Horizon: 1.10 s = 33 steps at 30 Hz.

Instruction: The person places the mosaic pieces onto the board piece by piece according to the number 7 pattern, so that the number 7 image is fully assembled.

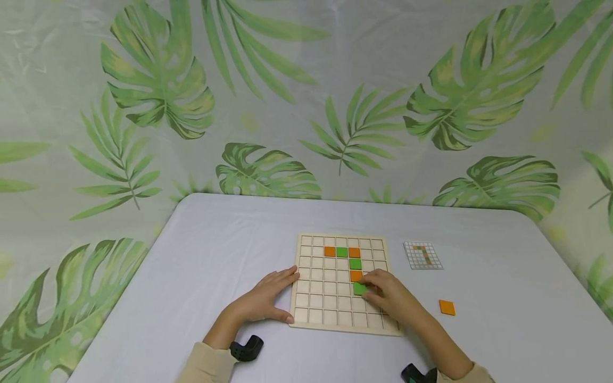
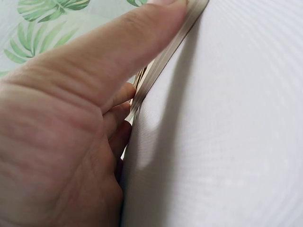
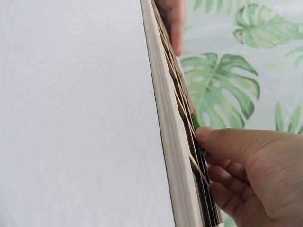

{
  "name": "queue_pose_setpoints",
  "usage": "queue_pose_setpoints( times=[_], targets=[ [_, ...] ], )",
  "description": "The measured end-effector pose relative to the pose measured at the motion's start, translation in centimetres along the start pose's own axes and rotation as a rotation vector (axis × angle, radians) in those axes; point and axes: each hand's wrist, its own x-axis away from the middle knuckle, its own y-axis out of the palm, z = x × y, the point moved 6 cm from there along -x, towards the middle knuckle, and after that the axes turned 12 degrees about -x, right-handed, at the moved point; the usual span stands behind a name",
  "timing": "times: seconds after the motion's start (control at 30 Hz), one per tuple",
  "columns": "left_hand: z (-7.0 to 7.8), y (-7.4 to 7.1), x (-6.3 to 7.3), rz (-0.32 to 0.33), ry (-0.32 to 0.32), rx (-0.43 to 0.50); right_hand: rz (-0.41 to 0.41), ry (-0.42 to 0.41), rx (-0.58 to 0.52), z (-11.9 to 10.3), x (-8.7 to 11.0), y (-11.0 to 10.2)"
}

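A wooden grid board [image 1: 316,318] lies on the white table, with a hooked line of orange and green square tiles in its cells. My right hand [image 1: 390,298] pinches a green tile [image 1: 359,289] between thumb and fingers, just below an orange tile [image 1: 356,276] in the same column. In the right wrist view the green tile [image 3: 195,121] stands tilted above the board's grid, at the thumb tip. My left hand [image 1: 265,298] rests along the board's left edge, fingers and thumb spread. The left wrist view shows its thumb [image 2: 118,47] against the board's side [image 2: 163,59].
To the right of the board lies one loose orange tile [image 1: 447,307]. Farther back on that side is a small pattern card [image 1: 423,255] printed with a grid and coloured squares. A leaf-patterned curtain [image 1: 268,106] hangs behind the table [image 1: 230,234].
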Motion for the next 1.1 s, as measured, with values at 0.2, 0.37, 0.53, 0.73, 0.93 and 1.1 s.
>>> queue_pose_setpoints(
  times=[0.2,0.37,0.53,0.73,0.93,1.1],
  targets=[
    [-0.1,0.0,0.0,-0.015,-0.017,-0.006,-0.01,-0.02,-0.011,0.0,-0.1,0.3],
    [-0.1,0.0,0.1,-0.013,-0.018,-0.006,-0.007,-0.001,-0.008,0.0,-0.2,0.4],
    [0.1,-0.1,0.1,-0.005,-0.004,0.004,0.022,0.019,-0.006,-0.4,0.4,-0.9],
    [0.0,-0.1,0.1,0.005,0.006,0.002,0.11,-0.025,0.03,-0.7,2.6,-4.0],
    [0.0,-0.1,0.1,-0.001,0.003,0.009,0.168,0.01,0.054,1.1,5.6,-6.7],
    [0.0,-0.2,0.0,0.008,0.015,0.003,0.197,0.09,0.101,2.9,8.0,-8.6]
  ],
)
